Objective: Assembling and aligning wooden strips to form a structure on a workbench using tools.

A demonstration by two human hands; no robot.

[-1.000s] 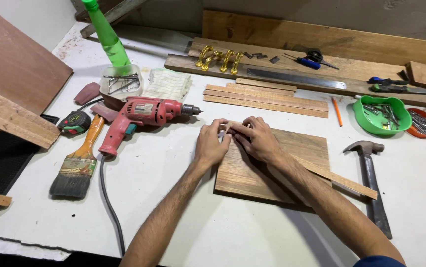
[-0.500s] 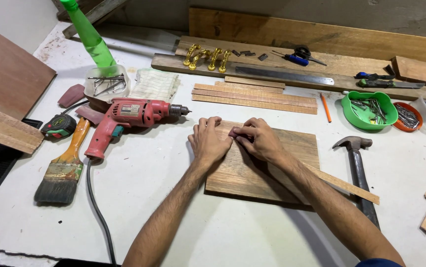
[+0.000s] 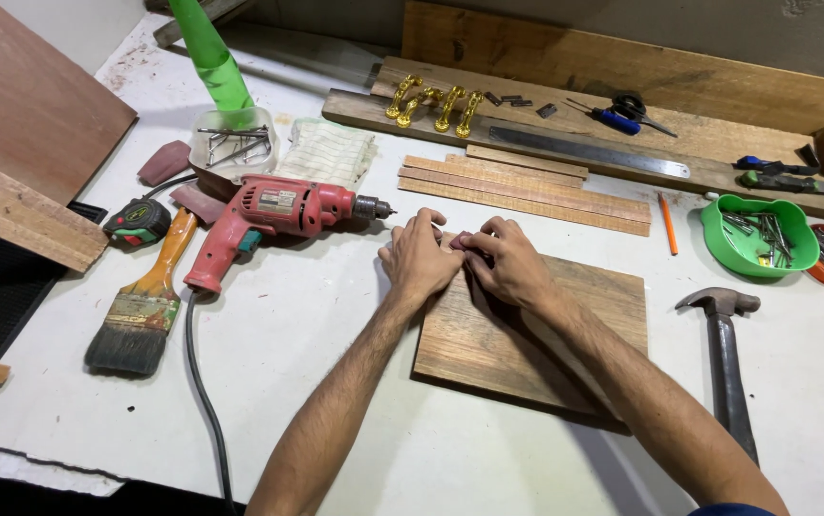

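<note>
Both hands, left hand (image 3: 419, 260) and right hand (image 3: 508, 266), pinch a small dark piece (image 3: 460, 241) at the wooden board's (image 3: 527, 330) eleven-o'clock corner; red drill (image 3: 273, 222) lies at nine o'clock, wooden strips (image 3: 527, 186) at twelve.

Both hands, left hand (image 3: 419, 260) & right hand (image 3: 508, 268), cover the far-left corner of the wooden board (image 3: 565, 334), and the small dark piece (image 3: 460, 241) pinched betw. them is too hidden to identify. Green bottle (image 3: 209, 57) is cut off by top edge; drill cord (image 3: 204, 401) runs off the bottom.
</note>
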